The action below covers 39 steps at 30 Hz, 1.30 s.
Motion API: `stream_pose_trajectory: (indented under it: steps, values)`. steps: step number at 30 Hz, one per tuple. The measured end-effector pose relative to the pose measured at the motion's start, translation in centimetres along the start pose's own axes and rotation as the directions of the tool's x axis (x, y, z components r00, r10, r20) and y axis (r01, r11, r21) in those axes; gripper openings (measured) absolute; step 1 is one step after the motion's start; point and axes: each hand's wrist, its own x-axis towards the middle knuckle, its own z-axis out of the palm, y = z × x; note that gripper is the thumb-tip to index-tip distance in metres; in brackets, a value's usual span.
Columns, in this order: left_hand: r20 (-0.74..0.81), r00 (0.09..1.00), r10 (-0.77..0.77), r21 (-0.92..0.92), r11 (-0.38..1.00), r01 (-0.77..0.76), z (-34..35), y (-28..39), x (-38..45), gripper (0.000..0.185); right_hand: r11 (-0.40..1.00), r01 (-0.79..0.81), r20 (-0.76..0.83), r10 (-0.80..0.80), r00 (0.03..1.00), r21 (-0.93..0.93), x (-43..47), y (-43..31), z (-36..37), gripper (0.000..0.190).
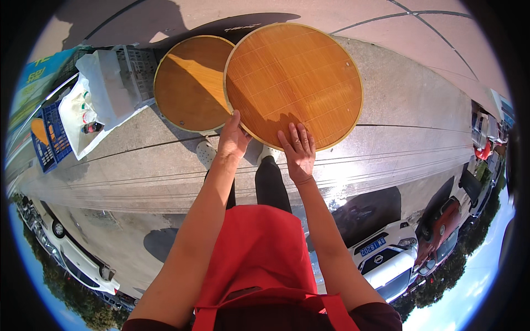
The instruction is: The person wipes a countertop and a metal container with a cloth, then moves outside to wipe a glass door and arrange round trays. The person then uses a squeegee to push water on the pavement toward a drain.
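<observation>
In front of me is a round woven-bamboo tray [294, 78] with a pale rim and an orange-brown slatted surface. My left hand [234, 138] grips its lower left rim, thumb on the near side and fingertips partly hidden behind it. With fingers spread, my right hand [298, 151] lies against the tray's face at the lower edge, not closed around anything. Behind and to the left is a second round bamboo tray [190, 87], its right part covered by the first. Whether the front tray touches the pavement or the other tray I cannot tell.
Left of the trays stand a grey plastic crate [140, 68], a white sheet [74, 120] with several bottles, and a blue crate [56, 134]. Parked cars, among them a white one [387, 260], line the paving behind me. A pinkish wall or surface borders the far side.
</observation>
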Motion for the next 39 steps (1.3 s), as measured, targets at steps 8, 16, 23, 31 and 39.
stream_pose_trajectory:
  steps: [8, 16, 23, 31, 39]
  values:
    - [-0.083, 0.993, -0.086, 0.337, 0.935, 0.109, -6.2, -1.9, 3.3, 0.051, 0.989, -0.137, 0.278, 0.118, 0.953, 0.05, -0.8, 1.0, 5.5, 0.057]
    - [-0.314, 0.938, -0.147, 0.099, 0.978, 0.186, -16.9, -3.3, 0.1, 0.067, 0.969, 0.038, 0.275, -0.107, 0.956, 0.244, -0.5, -4.3, 5.9, 0.038]
    - [-0.491, 0.87, -0.049, -0.132, 0.991, -0.019, -27.4, 0.8, 3.1, 0.067, 0.885, -0.306, 0.491, 0.104, 0.865, 0.351, -4.0, -9.6, 13.2, 0.023]
    - [-0.514, 0.851, -0.102, -0.313, 0.947, -0.076, -34.0, 5.8, 9.0, 0.048, 0.805, -0.503, 0.65, 0.203, 0.732, 0.314, -8.5, -12.9, 19.4, 0.021]
    - [-0.483, 0.876, 0.011, -0.13, 0.988, -0.085, -29.6, 13.3, 7.3, 0.028, 0.914, -0.264, 0.364, 0.143, 0.92, 0.308, 1.5, -21.1, 18.1, 0.053]
